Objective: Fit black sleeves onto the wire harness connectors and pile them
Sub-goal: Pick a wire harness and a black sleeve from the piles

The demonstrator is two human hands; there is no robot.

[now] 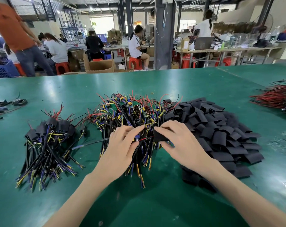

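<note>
A heap of bare wire harnesses [130,112] with small green boards lies in the middle of the green table [65,89]. To its right spreads a large heap of flat black sleeves [221,133]. At the left lies a pile of sleeved harnesses [47,138]. My left hand [121,148] pinches one harness [139,139] at its blue connector end. My right hand [178,143] holds a black sleeve [159,135] right at the harness's red and black wires, above the middle heap's near edge.
Another bundle of red and black wires [278,97] lies at the far right edge. A few loose black parts [7,104] sit at the far left. A rubber band [153,93] lies behind the middle heap. People work at benches beyond the table.
</note>
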